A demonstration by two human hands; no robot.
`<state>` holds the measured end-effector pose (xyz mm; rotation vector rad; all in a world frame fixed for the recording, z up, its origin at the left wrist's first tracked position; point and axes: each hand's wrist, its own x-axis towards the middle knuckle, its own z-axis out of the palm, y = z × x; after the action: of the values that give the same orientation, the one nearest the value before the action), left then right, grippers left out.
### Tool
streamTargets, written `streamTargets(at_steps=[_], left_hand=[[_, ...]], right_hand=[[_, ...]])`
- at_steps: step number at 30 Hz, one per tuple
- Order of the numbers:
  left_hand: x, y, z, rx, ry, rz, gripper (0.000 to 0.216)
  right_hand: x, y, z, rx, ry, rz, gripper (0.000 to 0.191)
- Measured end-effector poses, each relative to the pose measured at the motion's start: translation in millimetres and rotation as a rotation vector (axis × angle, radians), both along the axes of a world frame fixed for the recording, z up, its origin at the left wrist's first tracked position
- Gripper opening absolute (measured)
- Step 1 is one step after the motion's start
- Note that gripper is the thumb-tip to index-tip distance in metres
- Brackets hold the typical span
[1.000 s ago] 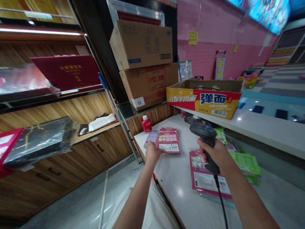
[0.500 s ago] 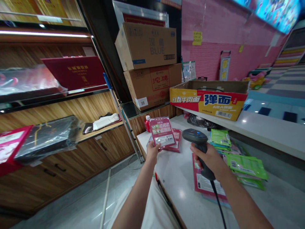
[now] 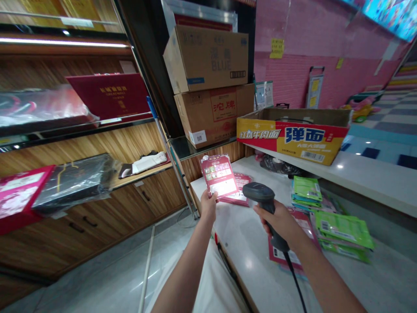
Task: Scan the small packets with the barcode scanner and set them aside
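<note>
My left hand [image 3: 209, 203] grips the lower edge of a flat dark-pink packet [image 3: 220, 174], held tilted up above the counter with a bright glare on its lower half. Behind it, more packets of the same dark pink [image 3: 243, 188] lie on the white counter. In my right hand [image 3: 282, 219] is a black barcode scanner [image 3: 259, 192], its fingers wrapped round the handle and its head pointing left towards the packet. A cable trails down from the handle. Under the right hand lies another dark-pink packet [image 3: 302, 221], partly covered by the hand and scanner.
Green packets [image 3: 343, 228] lie in stacks on the right of the white counter [image 3: 243, 248]. A red and yellow noodle carton [image 3: 293, 137] stands on the raised ledge. Two cardboard boxes [image 3: 215, 56] are stacked behind. Wooden shelves [image 3: 130, 204] and a blue-topped pole [image 3: 152, 107] are at left.
The scanner has moved left, closer to the held packet, and glare now covers the packet's label. The light on the scanner's top no longer shows. The view has shifted slightly.
</note>
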<state>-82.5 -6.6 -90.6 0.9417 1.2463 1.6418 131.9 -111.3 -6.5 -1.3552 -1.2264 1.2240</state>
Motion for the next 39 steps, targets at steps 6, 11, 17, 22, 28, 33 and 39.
streamTargets(at_steps=[6, 11, 17, 22, 28, 33, 39], left_hand=[[4.0, -3.5, 7.5, -0.011, -0.009, 0.0, 0.035], [9.3, -10.3, 13.7, 0.0, -0.026, -0.039, 0.033], [18.0, -20.5, 18.0, -0.007, -0.023, -0.103, 0.035], [21.3, -24.6, 19.9, -0.014, -0.009, -0.112, 0.039], [20.8, -33.8, 25.2, -0.05, -0.007, -0.144, 0.04], [26.2, -56.0, 31.6, -0.213, -0.022, -0.358, 0.052], [45.9, -96.3, 30.7, -0.42, 0.017, -0.57, 0.051]], right_hand=[[0.8, 0.8, 1.2, -0.033, -0.016, 0.015, 0.027], [0.0, 0.4, 2.7, -0.038, -0.009, -0.001, 0.027], [-0.9, 0.8, 3.3, -0.068, -0.001, 0.002, 0.027], [0.2, 1.7, 0.8, -0.057, 0.018, -0.001, 0.027], [20.6, 7.3, 4.6, -0.006, 0.085, -0.065, 0.032], [49.4, 3.4, 24.2, 0.091, 0.185, -0.171, 0.035], [69.1, -5.2, 42.7, 0.134, 0.28, -0.28, 0.038]])
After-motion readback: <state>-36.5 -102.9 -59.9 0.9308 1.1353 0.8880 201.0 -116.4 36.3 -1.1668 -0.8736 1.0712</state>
